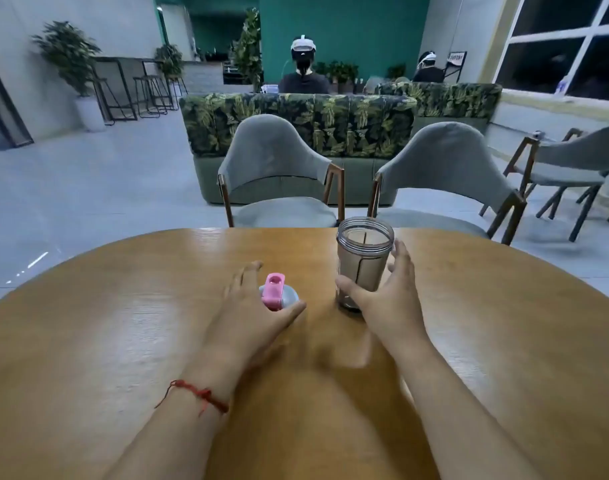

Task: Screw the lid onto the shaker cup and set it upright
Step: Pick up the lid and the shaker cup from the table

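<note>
Head view: on the round wooden desk (123, 323) the clear shaker cup (363, 258) stood upright and uncapped. The right hand (382, 289) was spread around it, thumb touching its lower wall. The left hand (251, 306) was spread over the pink-spouted lid (277, 295) just beside it. Best to steady the cup low and seat the lid level before twisting.

A single head-worn wide-angle view looks forward and slightly down across a round wooden table (123, 341) that fills the lower half of the frame, close beneath the camera. Both forearms enter from the bottom edge. Chairs, a sofa and the room beyond occupy the upper half, bowed by lens distortion.
</note>
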Tool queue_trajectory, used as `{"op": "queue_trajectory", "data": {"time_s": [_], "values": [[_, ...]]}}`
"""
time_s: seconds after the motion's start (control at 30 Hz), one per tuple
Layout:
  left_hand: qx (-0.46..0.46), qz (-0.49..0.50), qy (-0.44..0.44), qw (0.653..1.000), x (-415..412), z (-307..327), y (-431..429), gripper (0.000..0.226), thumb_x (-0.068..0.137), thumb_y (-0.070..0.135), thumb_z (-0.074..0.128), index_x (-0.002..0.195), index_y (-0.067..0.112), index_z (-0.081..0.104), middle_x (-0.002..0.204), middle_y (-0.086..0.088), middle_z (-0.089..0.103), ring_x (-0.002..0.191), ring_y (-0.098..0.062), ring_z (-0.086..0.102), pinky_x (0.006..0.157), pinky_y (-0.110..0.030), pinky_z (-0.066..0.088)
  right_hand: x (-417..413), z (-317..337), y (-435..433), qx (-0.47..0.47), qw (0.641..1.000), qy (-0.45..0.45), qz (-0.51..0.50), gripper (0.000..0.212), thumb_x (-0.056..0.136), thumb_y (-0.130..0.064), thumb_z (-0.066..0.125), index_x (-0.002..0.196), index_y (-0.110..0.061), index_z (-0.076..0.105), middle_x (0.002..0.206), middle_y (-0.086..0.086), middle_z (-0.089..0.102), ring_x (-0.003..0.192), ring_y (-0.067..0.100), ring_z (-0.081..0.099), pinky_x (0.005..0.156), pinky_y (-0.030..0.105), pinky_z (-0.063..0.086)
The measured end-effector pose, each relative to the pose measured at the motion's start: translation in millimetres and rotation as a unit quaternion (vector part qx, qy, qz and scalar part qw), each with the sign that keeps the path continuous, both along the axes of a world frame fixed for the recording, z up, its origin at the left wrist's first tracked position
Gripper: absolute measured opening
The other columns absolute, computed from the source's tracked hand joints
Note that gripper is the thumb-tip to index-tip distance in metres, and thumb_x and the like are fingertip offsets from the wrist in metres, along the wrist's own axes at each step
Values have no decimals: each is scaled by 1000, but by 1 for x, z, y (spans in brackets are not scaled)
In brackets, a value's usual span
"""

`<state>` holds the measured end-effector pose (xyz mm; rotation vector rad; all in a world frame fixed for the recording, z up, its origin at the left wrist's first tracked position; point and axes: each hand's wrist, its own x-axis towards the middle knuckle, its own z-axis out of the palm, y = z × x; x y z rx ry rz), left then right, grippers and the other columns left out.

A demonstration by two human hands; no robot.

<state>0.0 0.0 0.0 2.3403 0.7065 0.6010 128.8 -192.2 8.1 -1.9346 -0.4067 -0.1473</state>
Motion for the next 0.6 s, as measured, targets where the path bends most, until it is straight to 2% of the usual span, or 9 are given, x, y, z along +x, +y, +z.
{"op": "queue_trajectory", "data": {"time_s": [0.07, 0.13, 0.2, 0.27, 0.37, 0.4, 0.47, 0.53, 0.6], "values": [[6, 8, 50, 999, 9, -6, 4, 127, 67, 84, 78, 170, 28, 27, 171, 0, 41, 151, -27, 43, 119, -47, 43, 6, -2, 8, 43, 999, 17, 15, 119, 72, -55, 97, 167, -37, 28, 165, -4, 53, 151, 20, 52, 120, 47, 49], [20, 16, 92, 995, 12, -13, 4, 129, 65, 89, 72, 170, 28, 28, 170, 2, 44, 151, -27, 44, 119, -47, 41, 9, -7, 11, 60, 998, 24, 21, 99, 73, -51, 98, 155, -38, 43, 149, -9, 67, 138, 17, 63, 114, 47, 55], [61, 32, 104, 992, 13, -18, 2, 113, 66, 88, 68, 158, 28, 43, 154, 2, 59, 140, -27, 52, 112, -47, 43, 8, -7, 13, 69, 997, 11, 13, 81, 75, -46, 98, 140, -43, 51, 135, -14, 73, 126, 11, 69, 108, 42, 59], [85, 33, 64, 994, 9, -17, 3, 93, 68, 81, 71, 143, 28, 56, 131, 3, 68, 125, -27, 61, 103, -46, 49, 5, -6, 8, 68, 997, -22, 23, 78, 75, -40, 100, 135, -48, 50, 129, -21, 72, 120, 1, 69, 102, 32, 59], [-81, -8, -117, 990, -3, 4, 4, 81, 72, 65, 90, 142, 36, 61, 124, 15, 70, 111, -12, 70, 89, -29, 58, 1, -6, 5, -3, 993, -115, 23, 91, 70, -37, 102, 147, -37, 54, 137, -12, 68, 126, 14, 63, 102, 33, 54], [-173, -45, -175, 968, -9, 15, 1, 80, 73, 62, 92, 143, 37, 62, 126, 15, 73, 109, -6, 72, 87, -24, 58, -1, -6, 4, -32, 988, -147, 23, 95, 69, -37, 102, 151, -34, 54, 138, -9, 66, 127, 18, 60, 101, 35, 52], [-308, -119, -239, 913, -15, 33, -3, 73, 77, 53, 90, 143, 33, 66, 125, 5, 77, 106, -7, 73, 86, -29, 59, -6, -4, 2, -78, 976, -200, 29, 99, 67, -37, 102, 153, -32, 53, 136, -4, 63, 123, 22, 56, 96, 33, 47], [-337, -162, -244, 895, -21, 42, -7, 66, 79, 47, 85, 141, 29, 68, 120, -5, 76, 98, -13, 71, 81, -33, 57, -11, -3, 2, -114, 961, -249, 42, 99, 68, -38, 102, 154, -30, 53, 137, 1, 63, 120, 24, 57, 92, 33, 48], [-307, -174, -217, 910, -26, 45, -7, 74, 76, 49, 85, 144, 26, 65, 117, -5, 75, 90, -9, 70, 71, -26, 55, -14, -2, 4, -147, 945, -288, 46, 99, 68, -38, 100, 155, -28, 55, 137, 5, 64, 118, 29, 61, 94, 42, 54]]}}
